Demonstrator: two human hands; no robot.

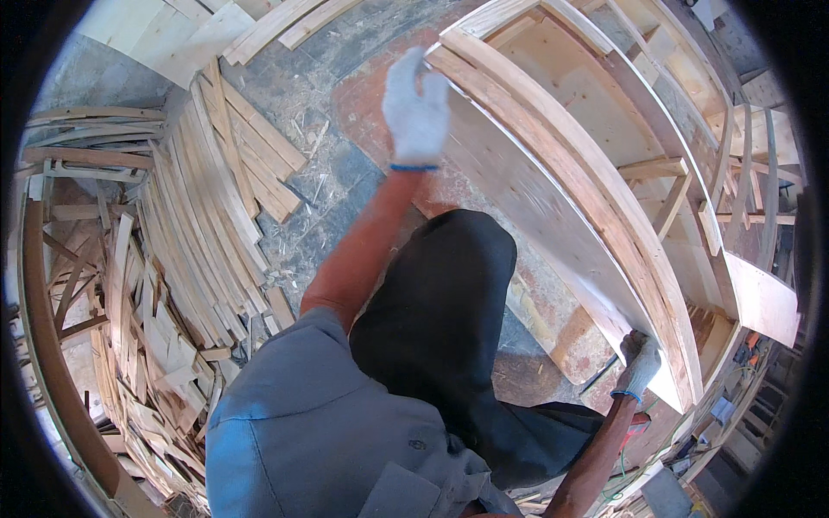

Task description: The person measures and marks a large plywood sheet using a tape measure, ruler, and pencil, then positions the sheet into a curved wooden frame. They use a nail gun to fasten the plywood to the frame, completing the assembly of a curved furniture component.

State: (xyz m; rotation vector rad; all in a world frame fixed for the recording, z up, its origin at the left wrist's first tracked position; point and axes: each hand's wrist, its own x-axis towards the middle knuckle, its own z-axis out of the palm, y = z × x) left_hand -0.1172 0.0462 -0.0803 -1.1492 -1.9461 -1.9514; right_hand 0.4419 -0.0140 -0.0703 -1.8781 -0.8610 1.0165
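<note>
A large curved wooden frame, with a thick bent timber rail [561, 177] along its near side, stretches from the top middle to the lower right. Below the rail runs a pale plywood panel [535, 203]. My left hand [414, 112], in a white knit glove with a blue cuff, is raised beside the frame's far left corner. It is slightly blurred, thumb apart from the fingers, and nothing shows in it. At the panel's near right end, my gloved right hand [639, 367] has its dark-coated fingers curled at the lower edge; part of its grip is hidden.
Curved wooden strips [190, 224] lie in rows on the left, with straight boards [255, 164] beside them. Scrap wood [155, 363] heaps up at the lower left. Shavings litter the grey floor [332, 186]. A red tool [637, 423] lies near my right wrist.
</note>
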